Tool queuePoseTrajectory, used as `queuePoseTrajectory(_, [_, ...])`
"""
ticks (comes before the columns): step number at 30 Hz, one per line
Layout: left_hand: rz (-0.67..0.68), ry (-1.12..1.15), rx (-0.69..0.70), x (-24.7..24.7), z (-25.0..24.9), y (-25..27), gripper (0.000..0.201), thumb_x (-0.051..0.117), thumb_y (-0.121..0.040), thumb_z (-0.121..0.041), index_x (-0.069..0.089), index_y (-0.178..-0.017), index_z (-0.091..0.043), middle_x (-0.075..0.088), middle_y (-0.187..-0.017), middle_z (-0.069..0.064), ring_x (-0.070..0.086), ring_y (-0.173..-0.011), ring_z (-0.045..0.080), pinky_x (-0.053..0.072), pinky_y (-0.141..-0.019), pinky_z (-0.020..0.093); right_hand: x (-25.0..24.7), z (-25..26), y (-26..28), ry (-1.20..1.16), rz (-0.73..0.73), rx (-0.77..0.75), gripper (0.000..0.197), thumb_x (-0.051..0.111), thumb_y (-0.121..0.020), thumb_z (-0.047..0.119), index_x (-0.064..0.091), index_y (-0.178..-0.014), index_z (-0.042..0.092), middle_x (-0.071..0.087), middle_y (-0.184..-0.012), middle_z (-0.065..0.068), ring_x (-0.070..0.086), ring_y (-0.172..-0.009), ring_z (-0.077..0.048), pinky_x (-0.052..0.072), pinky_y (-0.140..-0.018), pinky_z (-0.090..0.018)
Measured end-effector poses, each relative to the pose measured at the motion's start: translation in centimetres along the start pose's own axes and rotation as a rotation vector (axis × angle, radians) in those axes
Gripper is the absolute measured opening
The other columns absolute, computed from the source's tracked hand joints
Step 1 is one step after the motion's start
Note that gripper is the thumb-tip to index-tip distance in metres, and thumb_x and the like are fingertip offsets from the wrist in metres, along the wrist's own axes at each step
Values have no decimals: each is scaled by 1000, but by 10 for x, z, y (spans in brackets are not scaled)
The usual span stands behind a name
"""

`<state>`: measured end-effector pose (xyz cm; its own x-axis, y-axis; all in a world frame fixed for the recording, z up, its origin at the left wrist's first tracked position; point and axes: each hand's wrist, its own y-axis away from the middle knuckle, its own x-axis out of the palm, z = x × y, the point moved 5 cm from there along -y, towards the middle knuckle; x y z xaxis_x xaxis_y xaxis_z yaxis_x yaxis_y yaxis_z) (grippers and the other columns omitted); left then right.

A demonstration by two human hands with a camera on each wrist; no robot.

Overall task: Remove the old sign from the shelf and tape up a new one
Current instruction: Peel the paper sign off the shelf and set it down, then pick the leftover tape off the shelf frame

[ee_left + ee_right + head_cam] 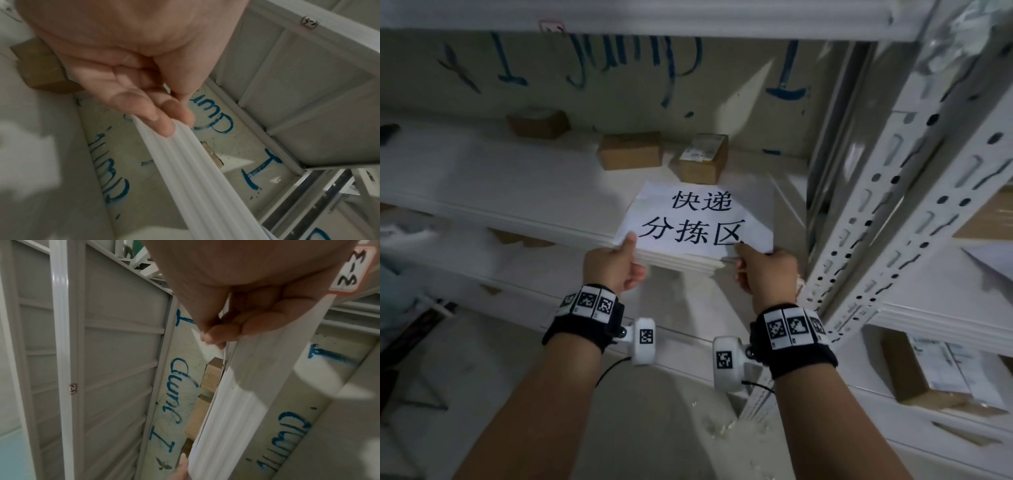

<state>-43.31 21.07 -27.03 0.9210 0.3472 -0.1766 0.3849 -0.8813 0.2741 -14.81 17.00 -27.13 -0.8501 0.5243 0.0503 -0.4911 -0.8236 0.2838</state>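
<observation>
A white paper sign with large black Chinese characters lies over the front part of the white shelf, its lower edge at the shelf's front lip. My left hand pinches the sign's lower left corner, thumb on top. My right hand pinches the lower right corner, which is creased. In the left wrist view the fingertips sit against the ribbed shelf lip. The right wrist view shows thumb and fingertips closed on a thin paper edge beside the lip.
Three small cardboard boxes stand on the shelf behind the sign. A board with blue handwriting backs the shelf. Perforated white uprights rise at the right. A "3-3" label is stuck on a shelf edge.
</observation>
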Motion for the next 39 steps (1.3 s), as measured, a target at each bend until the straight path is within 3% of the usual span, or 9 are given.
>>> queuePoseTrajectory(3, [29, -35, 45, 2, -7, 9, 53, 65, -103, -53, 67, -75, -8, 75, -58, 8, 68, -46, 17, 51, -47, 22, 0, 1, 4, -17, -29, 0, 21, 84, -88, 15, 70, -81, 1, 66, -51, -3, 57, -35, -17, 44, -40, -20])
queuePoseTrajectory(9, [175, -90, 70, 7, -21, 49, 37, 64, -106, -46, 74, -101, -11, 83, -88, 5, 76, -75, 20, 53, -62, 28, -1, 9, 27, -75, -28, 24, 48, 103, -71, 34, 60, -58, 16, 68, -55, -9, 62, -47, -21, 52, -55, -30])
queuePoseTrajectory(12, [210, -72, 116, 5, -29, 74, 25, 66, -105, -40, 68, -102, -16, 78, -101, 5, 77, -84, 22, 52, -65, 28, -4, 16, 43, -59, -44, 23, 53, 101, -73, 37, 54, -59, 18, 66, -60, -8, 58, -51, -20, 50, -59, -32])
queuePoseTrajectory(16, [238, -92, 190, -8, -45, 109, 33, 66, -104, -41, 66, -122, -14, 76, -115, 6, 78, -97, 22, 58, -78, 34, -11, 31, 68, -4, -110, -63, 45, 93, -82, 21, 50, -70, 18, 59, -72, -4, 56, -67, -22, 49, -73, -33])
queuePoseTrajectory(20, [261, -110, 346, -19, -72, 148, 23, 64, -105, -39, 72, -107, -18, 78, -105, 1, 77, -96, 20, 62, -97, 46, -17, 57, 98, 20, -111, -163, 33, 86, -85, 13, 55, -76, 19, 58, -74, -5, 56, -70, -22, 53, -75, -37])
queuePoseTrajectory(23, [323, -114, 491, -16, -100, 181, 19, 63, -105, -37, 73, -99, -21, 78, -100, 1, 75, -98, 21, 60, -100, 48, -30, 88, 127, 24, -111, -293, 37, 82, -88, 7, 53, -68, 20, 53, -67, -4, 52, -66, -19, 51, -72, -32])
queuePoseTrajectory(27, [430, -112, 658, 7, -139, 229, 21, 64, -103, -41, 73, -100, -22, 78, -102, 0, 75, -101, 21, 60, -102, 48, -62, 134, 166, 31, -185, -472, 23, 81, -87, 8, 63, -76, 18, 61, -67, 0, 56, -62, -18, 51, -66, -30])
queuePoseTrajectory(35, [531, -134, 880, 58, -185, 312, 20, 67, -102, -41, 74, -92, -24, 78, -90, -4, 75, -90, 16, 63, -92, 45, -154, 200, 206, -16, -281, -635, 22, 84, -86, 15, 68, -72, 20, 57, -56, 11, 50, -55, -11, 49, -65, -31])
queuePoseTrajectory(39, [551, -253, 1053, 87, -201, 339, 17, 67, -104, -37, 71, -95, -24, 72, -88, -9, 68, -82, 6, 54, -73, 25, -193, 220, 210, -84, -234, -692, 10, 85, -88, 20, 79, -87, 12, 71, -71, -1, 64, -68, -15, 61, -73, -36])
